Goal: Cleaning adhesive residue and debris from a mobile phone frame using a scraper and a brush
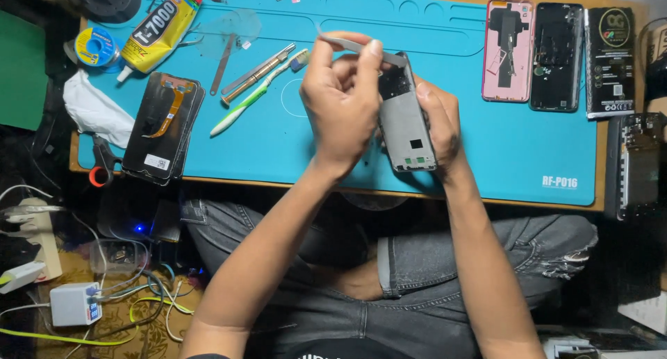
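Phone frame point(406, 133) in right hand point(439, 126) grip; left hand point(342, 102) pinches tweezers point(361, 47).

A yellow glue tube point(158, 31) with a red-lettered label lies far left of my mat; a black rectangular battery package point(610, 61) lies far right; a dark phone screen point(161, 126) bears a small white sticker.

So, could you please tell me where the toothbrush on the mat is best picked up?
Take the toothbrush by the middle of its green-and-white handle, from above, pinching across its width. It lies flat and slanted on the blue mat, bristles up-right beside the metal tool. The lower half of the handle has bare mat on both sides, so a grip fits there best.
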